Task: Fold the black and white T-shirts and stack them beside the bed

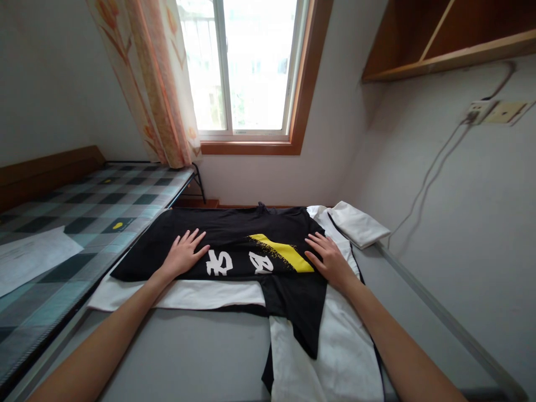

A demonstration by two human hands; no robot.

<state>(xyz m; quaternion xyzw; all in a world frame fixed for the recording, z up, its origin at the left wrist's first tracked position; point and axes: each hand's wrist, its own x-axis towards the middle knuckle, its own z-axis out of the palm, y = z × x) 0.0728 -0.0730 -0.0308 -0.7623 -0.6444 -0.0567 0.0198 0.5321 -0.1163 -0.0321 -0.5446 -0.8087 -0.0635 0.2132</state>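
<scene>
A black T-shirt (234,223) with white lettering and a yellow stripe lies folded over lengthwise, one sleeve pointing toward me. My left hand (185,254) rests flat on its left part, fingers spread, just left of the white characters. On the right, my right hand (329,257) lies with its fingers extended at the shirt's edge, beside the yellow stripe. Beneath the T-shirt is a white garment (347,335) with dark trim, showing along the near side and on the right. A folded white end (358,223) of cloth sits at the far right corner.
The clothes lie on a grey table (201,346). To the left is a bed with a checked mattress (121,195) and a paper sheet (37,254). A window (259,67) and curtain (154,84) are behind. A cord (422,184) hangs from the right wall's socket, below a shelf (452,58).
</scene>
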